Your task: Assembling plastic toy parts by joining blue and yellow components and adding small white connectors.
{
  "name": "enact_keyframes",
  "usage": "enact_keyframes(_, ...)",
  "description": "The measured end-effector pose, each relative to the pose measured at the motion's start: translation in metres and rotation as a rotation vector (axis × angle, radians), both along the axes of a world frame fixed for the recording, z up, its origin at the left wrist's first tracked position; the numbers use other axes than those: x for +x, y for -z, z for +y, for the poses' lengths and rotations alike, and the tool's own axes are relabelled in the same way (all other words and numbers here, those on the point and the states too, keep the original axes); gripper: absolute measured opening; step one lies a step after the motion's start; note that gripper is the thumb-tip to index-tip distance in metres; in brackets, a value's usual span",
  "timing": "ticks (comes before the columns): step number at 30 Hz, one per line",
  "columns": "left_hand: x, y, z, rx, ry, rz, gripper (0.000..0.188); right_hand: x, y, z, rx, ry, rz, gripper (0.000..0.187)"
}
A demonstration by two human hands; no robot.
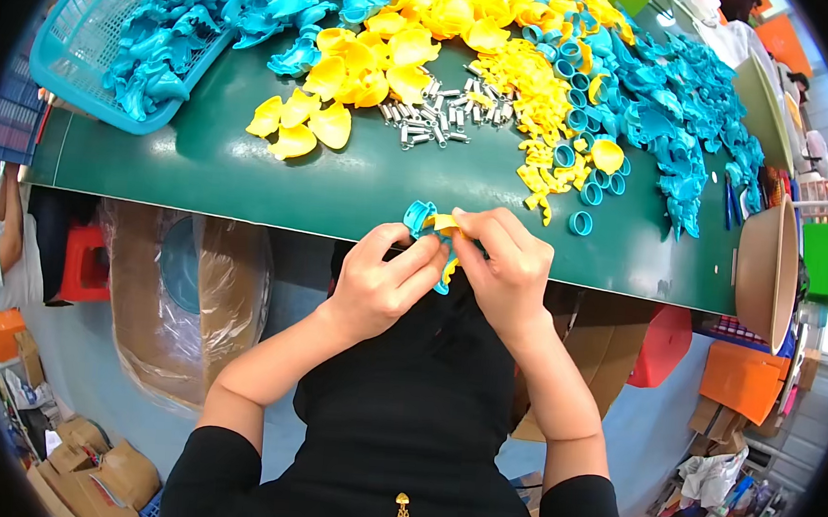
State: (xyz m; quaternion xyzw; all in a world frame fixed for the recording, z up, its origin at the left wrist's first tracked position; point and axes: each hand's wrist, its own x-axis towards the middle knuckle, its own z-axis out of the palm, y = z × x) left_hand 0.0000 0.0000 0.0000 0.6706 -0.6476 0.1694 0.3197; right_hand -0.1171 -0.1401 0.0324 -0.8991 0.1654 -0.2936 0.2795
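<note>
At the table's front edge my two hands meet around small plastic parts. My left hand [386,278] is closed on a blue plastic part [420,215] with a ring-like end. The thumb and fingers of my right hand [510,261] pinch a small yellow plastic piece [443,222] against it. More blue and yellow shows below the fingers, but how these parts join is hidden. Beyond my hands lie small metal springs [439,111], a heap of small yellow pieces [531,94], loose blue rings [581,222] and yellow petal-shaped shells [294,142].
Blue moulded parts fill a light-blue basket [140,122] at the far left. Another heap of blue parts [673,123] covers the right side of the green table [342,191]. A tan basin [766,274] stands at the right edge. Below is a plastic-lined carton [224,293].
</note>
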Motion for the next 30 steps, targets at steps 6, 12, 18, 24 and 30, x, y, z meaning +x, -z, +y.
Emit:
enact_keyframes(6, 0.000, 0.015, -0.007, -0.177, 0.038, 0.025, 0.032, -0.013, -0.006, -0.006, 0.199, -0.112, -0.065, 0.029)
enact_keyframes(12, -0.029, -0.037, 0.001, 0.054, 0.368, 1.830, 0.095, -0.051, -0.050, -0.021, 0.141, -0.149, -0.089, 0.025)
enact_keyframes(18, -0.027, -0.014, -0.015, 0.627, 1.000, 2.708, 0.067, -0.063, -0.053, -0.076, 0.139, -0.134, 0.079, 0.012)
enact_keyframes(24, -0.044, -0.021, -0.031, 0.386, 0.790, 2.449, 0.064, -0.011, -0.029, -0.184, -0.262, 0.631, 0.135, 0.053)
enact_keyframes(30, -0.033, -0.005, -0.032, 0.120, 1.139, 2.760, 0.061, -0.073, -0.051, -0.172, 0.497, 0.415, -0.262, 0.041)
